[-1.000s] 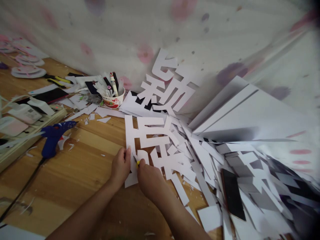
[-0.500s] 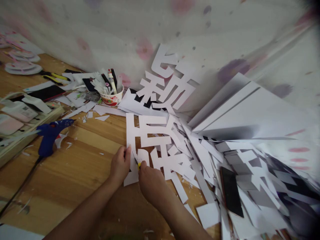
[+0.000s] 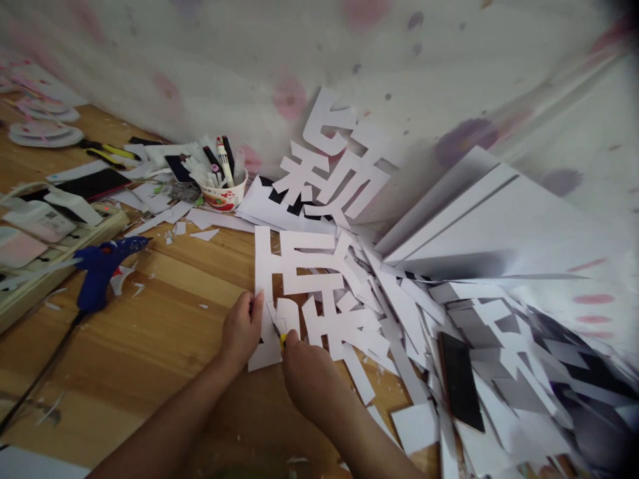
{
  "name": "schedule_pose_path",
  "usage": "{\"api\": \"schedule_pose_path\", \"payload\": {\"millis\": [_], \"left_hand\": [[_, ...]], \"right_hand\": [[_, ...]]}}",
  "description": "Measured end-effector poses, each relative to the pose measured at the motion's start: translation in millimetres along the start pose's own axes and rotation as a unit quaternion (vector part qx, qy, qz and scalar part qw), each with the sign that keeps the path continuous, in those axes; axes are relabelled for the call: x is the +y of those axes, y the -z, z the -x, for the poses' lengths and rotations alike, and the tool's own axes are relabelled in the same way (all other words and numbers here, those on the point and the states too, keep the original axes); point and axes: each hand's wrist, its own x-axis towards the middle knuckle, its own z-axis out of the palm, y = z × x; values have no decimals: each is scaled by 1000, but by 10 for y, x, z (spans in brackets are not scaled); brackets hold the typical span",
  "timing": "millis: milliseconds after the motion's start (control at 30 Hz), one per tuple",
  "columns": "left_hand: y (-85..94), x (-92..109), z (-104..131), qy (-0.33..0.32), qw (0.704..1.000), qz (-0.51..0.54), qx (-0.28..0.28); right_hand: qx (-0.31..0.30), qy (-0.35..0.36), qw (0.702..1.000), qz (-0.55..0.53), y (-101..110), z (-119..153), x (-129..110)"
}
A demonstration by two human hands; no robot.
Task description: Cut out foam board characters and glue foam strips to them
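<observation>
A white paper cutout (image 3: pixel 312 281) of character-like strokes hangs or lies before me, slightly raised at its lower part. My left hand (image 3: pixel 243 327) is closed on its left edge, thumb on top and the other fingers hidden behind. In my right hand (image 3: pixel 307 366) is a craft knife (image 3: pixel 282 339), only a bit of yellow body and a thin dark blade showing. The blade touches or hovers just over the paper's lower left part, beside a curled flap (image 3: pixel 288 313); which of the two I cannot tell.
A blue glue gun (image 3: pixel 97 279) lies left, near a power strip (image 3: pixel 114 225). Behind stand a cup (image 3: pixel 225 198) of pens and another white cutout (image 3: pixel 329 163) against the patterned curtain. White scraps (image 3: pixel 414 426) and a dark phone (image 3: pixel 460 382) crowd the right.
My right hand and the knife have moved slightly down and to the right. The paper cutout has shifted a little to the right; my left hand keeps its grip.
</observation>
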Motion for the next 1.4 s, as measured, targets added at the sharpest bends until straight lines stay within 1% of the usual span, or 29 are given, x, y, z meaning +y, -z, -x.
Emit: {"api": "schedule_pose_path", "payload": {"millis": [100, 300, 567, 733, 867, 1000, 1100, 1200, 1300, 1400], "left_hand": [[-2, -4, 1, -4, 1000, 4, -1], [-8, -25, -3, -4, 1000, -1, 1], [-16, -53, -5, -14, 1000, 5, 9], [-20, -68, -15, -13, 1000, -2, 3], [-23, -63, -23, 1, 1000, -9, 1], [-16, -48, -26, 9, 1000, -5, 8], [-10, -39, -30, 15, 1000, 6, 11], [-10, -37, -44, 24, 999, 13, 31], [-12, -39, -60, 32, 998, 22, 49], [-12, -37, -64, 32, 998, 27, 51]], "right_hand": [[4, 5, 1000, 6, -18, 30, 5], [-24, 8, 1000, 0, 25, 84, 12], [-23, 18, 999, 30, -22, 110, 5], [-31, 8, 999, 18, -44, 140, -3], [5, 9, 1000, 19, -128, 160, 7], [34, -22, 999, -4, -209, 166, 20], [58, -27, 998, -21, -249, 165, 17], [96, -61, 991, -64, -271, 171, 11], [139, -96, 977, -133, -263, 174, 25], [153, -109, 966, -178, -226, 135, 51]]}}
